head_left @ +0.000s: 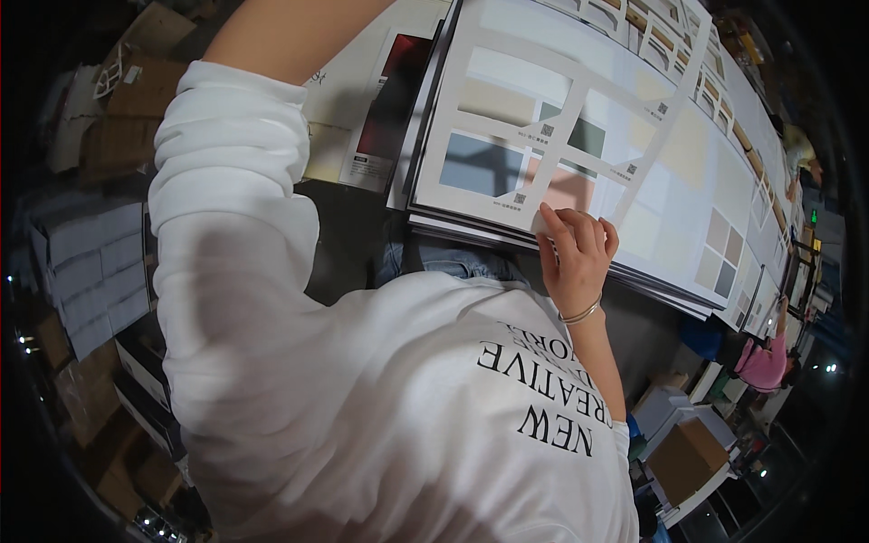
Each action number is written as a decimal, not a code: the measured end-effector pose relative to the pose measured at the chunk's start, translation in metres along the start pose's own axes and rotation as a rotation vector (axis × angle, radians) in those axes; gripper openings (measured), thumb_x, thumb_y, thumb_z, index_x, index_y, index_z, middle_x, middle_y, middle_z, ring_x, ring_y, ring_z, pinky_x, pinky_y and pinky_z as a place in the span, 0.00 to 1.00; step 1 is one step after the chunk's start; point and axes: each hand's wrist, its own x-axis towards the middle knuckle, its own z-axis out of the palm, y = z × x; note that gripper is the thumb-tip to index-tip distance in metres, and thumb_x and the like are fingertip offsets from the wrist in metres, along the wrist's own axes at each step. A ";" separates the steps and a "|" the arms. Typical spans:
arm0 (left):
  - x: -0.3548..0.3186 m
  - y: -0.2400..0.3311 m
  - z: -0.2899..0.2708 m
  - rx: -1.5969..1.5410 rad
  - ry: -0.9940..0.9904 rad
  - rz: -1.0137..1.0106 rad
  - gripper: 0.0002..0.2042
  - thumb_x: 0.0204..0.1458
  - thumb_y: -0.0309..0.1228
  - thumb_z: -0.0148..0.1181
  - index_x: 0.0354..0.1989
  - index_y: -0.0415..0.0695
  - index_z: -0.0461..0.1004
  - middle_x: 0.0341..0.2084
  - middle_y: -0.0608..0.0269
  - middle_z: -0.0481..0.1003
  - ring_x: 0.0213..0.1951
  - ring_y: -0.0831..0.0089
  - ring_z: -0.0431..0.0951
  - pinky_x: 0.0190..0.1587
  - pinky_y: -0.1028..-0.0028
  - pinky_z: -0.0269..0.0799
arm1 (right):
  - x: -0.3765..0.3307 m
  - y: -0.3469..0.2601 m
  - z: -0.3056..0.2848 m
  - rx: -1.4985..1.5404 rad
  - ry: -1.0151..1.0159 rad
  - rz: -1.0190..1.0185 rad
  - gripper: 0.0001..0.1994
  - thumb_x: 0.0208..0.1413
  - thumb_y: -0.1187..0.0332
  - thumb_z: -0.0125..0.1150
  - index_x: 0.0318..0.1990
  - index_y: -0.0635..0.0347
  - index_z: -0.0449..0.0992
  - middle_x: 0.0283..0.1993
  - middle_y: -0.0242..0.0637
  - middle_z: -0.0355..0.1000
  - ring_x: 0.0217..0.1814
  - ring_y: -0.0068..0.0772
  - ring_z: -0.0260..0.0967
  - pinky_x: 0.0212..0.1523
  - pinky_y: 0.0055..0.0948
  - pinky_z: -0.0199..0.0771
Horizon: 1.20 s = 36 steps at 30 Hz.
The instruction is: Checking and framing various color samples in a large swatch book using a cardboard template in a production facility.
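A white window card [547, 130] lies on the near left corner of a broad stack of printed sheets [647, 233], its openings showing beige, green, peach and slate-blue colour blocks [480, 165]. Laying it on appears done; squaring it looks unfinished, since several blocks fill their windows only partly. The right hand [579, 258] is at the card's near edge with fingers [588, 233] bent against it (pinching or merely pressing, I cannot tell). The left arm [299, 32] runs out past the top, so its fingers' state cannot be told. More cut-out cards [665, 45] lie toward the stack's far edge, and any counter beneath is hidden by the sheets. Around the room stand white paper piles [90, 271] on the left, cardboard boxes [688, 460] on the right, and a co-worker in pink [762, 366] beyond the stack's right end.
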 end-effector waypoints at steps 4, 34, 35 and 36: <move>-0.008 0.002 0.031 -0.182 -0.087 -0.079 0.08 0.47 0.41 0.63 0.27 0.52 0.81 0.32 0.60 0.79 0.40 0.58 0.79 0.45 0.53 0.67 | -0.004 0.002 0.006 0.067 -0.048 0.040 0.24 0.45 0.75 0.67 0.54 0.48 0.77 0.44 0.29 0.72 0.46 0.32 0.68 0.55 0.36 0.56; -0.035 0.004 0.078 -0.206 -0.157 -0.145 0.08 0.46 0.41 0.65 0.23 0.52 0.79 0.28 0.61 0.78 0.38 0.60 0.79 0.43 0.54 0.67 | -0.006 0.006 0.020 0.120 -0.129 0.090 0.23 0.46 0.73 0.66 0.53 0.47 0.77 0.45 0.29 0.72 0.47 0.34 0.68 0.52 0.41 0.58; -0.035 0.005 0.078 -0.215 -0.166 -0.158 0.08 0.46 0.41 0.65 0.23 0.52 0.78 0.27 0.60 0.78 0.38 0.60 0.79 0.43 0.54 0.67 | -0.006 0.005 0.020 0.120 -0.129 0.093 0.23 0.46 0.73 0.66 0.53 0.47 0.77 0.45 0.29 0.72 0.47 0.34 0.68 0.52 0.41 0.58; -0.035 0.005 0.078 -0.224 -0.174 -0.171 0.09 0.46 0.41 0.65 0.23 0.51 0.78 0.27 0.60 0.78 0.38 0.60 0.79 0.43 0.54 0.67 | -0.005 0.005 0.019 0.117 -0.131 0.098 0.23 0.46 0.74 0.67 0.53 0.48 0.78 0.44 0.29 0.72 0.47 0.34 0.68 0.52 0.40 0.58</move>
